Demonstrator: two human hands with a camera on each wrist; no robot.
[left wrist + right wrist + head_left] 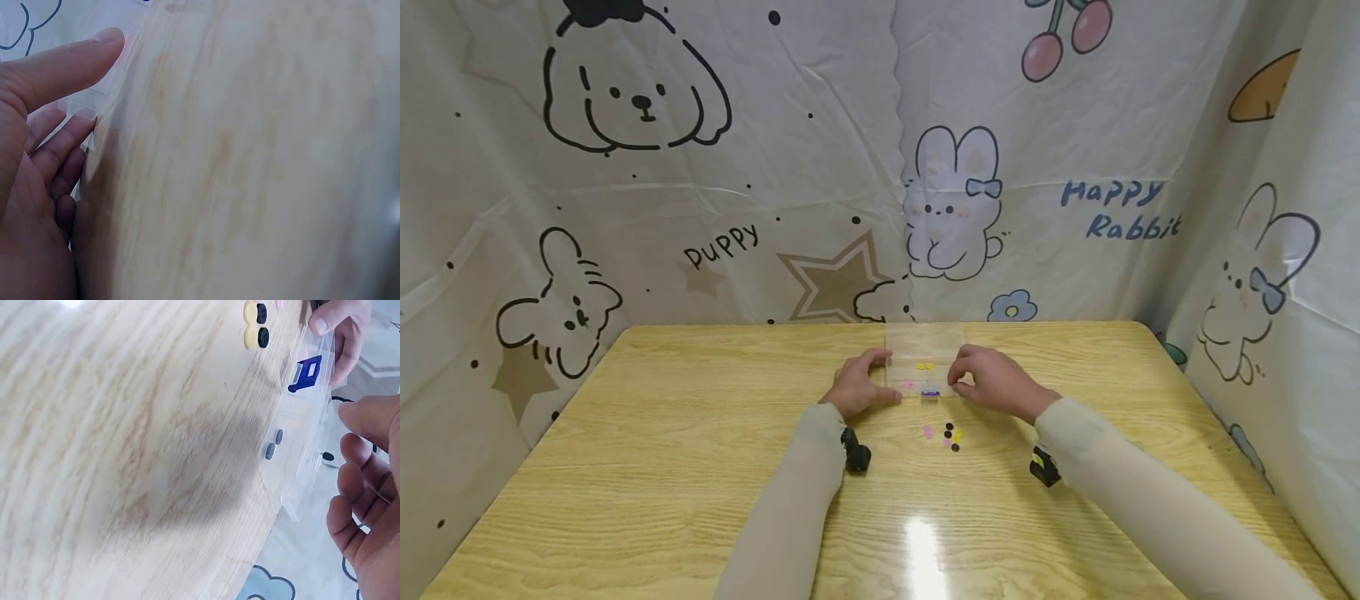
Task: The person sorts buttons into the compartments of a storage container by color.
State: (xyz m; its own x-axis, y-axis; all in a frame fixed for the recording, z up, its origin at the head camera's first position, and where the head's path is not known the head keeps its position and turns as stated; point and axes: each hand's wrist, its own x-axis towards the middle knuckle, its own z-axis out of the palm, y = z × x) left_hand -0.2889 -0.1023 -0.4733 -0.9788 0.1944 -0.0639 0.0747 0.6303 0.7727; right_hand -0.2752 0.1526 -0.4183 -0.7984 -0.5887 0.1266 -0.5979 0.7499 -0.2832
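Observation:
A clear plastic box [297, 422] stands on the table with its transparent lid [925, 340] raised at the back. On its front is a blue latch [306, 374]. Yellow buttons [921, 367] and pink pieces [907, 385] lie inside; two dark buttons [274, 444] show through the right part of the front wall. My left hand [854, 387] grips the box's left end, thumb at the front corner, fingers along the side and behind. At the right end, my right hand [996, 382] hovers with loosely bent fingers, thumb apart from forefinger, nothing visible between them.
In front of the box lie loose black buttons [949, 426], yellow buttons [957, 435] and pink pieces [928, 432] on the wooden table [700, 417]. A printed curtain [820, 167] hangs close behind the table's far edge and along both sides.

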